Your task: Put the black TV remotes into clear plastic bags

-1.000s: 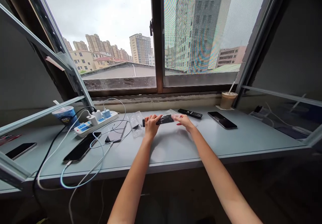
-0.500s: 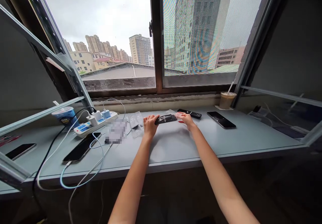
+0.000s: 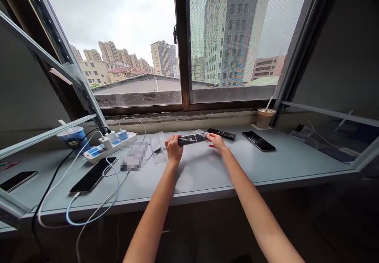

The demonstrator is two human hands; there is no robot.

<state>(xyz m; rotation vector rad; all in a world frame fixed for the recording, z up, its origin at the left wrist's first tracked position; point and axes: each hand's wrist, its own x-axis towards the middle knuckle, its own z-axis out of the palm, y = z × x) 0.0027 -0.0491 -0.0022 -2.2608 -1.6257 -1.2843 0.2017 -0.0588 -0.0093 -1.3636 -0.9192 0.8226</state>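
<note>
holding a black remote in clear plastic, both hands grip it.

left hand and right hand bare, slim fingers; left forearm and right forearm bare, slim, narrowing at wrists; red patch by right fingertips, too small to identify

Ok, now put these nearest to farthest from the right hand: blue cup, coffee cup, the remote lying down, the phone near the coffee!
From the right hand:
1. Remote lying down, just behind it
2. Phone, to its right
3. Coffee cup, farther back right
4. Blue cup, far left
</note>
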